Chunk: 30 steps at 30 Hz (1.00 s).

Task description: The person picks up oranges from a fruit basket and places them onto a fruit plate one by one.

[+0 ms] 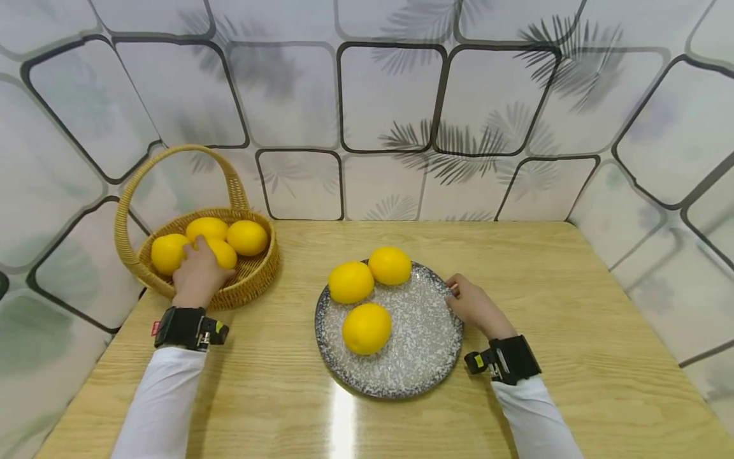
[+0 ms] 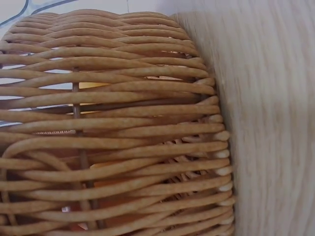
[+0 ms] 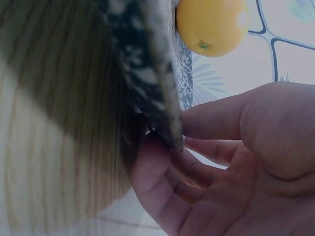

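Your left hand (image 1: 197, 274) is lying inside the wicker basket (image 1: 252, 280), fingers curling over the front lemon (image 1: 223, 254) directly ahead; the grip itself is probably closed, though hidden. Your right hand (image 1: 473, 306) is pinching the speckled plate's (image 1: 413, 357) right rim on the desk (image 1: 573, 287).

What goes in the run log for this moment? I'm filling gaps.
left hand: grips orange in basket | right hand: pinches plate rim | plate: three oranges | surface: wooden table
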### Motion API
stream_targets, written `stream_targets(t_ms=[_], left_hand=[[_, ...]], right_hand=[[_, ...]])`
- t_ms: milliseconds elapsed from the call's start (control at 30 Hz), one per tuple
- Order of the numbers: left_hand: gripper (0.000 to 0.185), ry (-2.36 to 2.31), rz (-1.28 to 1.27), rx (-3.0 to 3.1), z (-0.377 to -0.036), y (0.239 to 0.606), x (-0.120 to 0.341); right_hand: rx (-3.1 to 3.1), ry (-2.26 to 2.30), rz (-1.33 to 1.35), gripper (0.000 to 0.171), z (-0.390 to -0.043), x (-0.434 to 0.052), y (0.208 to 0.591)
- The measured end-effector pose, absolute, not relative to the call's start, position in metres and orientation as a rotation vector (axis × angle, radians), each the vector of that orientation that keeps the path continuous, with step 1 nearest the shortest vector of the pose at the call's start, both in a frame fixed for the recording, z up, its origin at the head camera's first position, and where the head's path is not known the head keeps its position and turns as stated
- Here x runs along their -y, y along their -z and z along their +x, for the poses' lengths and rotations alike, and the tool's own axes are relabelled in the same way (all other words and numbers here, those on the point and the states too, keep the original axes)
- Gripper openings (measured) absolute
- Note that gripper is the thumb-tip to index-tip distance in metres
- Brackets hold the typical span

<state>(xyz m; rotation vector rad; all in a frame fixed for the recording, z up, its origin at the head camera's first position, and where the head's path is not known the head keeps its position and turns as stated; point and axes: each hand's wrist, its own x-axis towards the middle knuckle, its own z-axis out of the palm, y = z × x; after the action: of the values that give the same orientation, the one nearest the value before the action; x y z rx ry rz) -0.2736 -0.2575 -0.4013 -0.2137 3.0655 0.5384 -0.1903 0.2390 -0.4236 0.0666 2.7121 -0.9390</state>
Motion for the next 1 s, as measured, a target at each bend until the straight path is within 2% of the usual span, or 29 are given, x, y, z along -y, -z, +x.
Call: stream_targets(t_ms=[600,767,1000], left_hand=[[0.099,-0.884,-0.005,-3.335,-0.257,0.395,0.245],[0.099,-0.877,0.101,-3.392,-0.253,0.383,0.228],[0.093,-1.118,0.247,-3.184,-0.236,0.366,0.186]], right_hand=[[-2.717,0.95,0.075,0.036,-0.188,-0.239,0.424],[-2.719,0.937,0.082,0.036,-0.19,-0.239,0.424],[-2.727,0.935,0.055,0.035,-0.189,-0.238,0.423]])
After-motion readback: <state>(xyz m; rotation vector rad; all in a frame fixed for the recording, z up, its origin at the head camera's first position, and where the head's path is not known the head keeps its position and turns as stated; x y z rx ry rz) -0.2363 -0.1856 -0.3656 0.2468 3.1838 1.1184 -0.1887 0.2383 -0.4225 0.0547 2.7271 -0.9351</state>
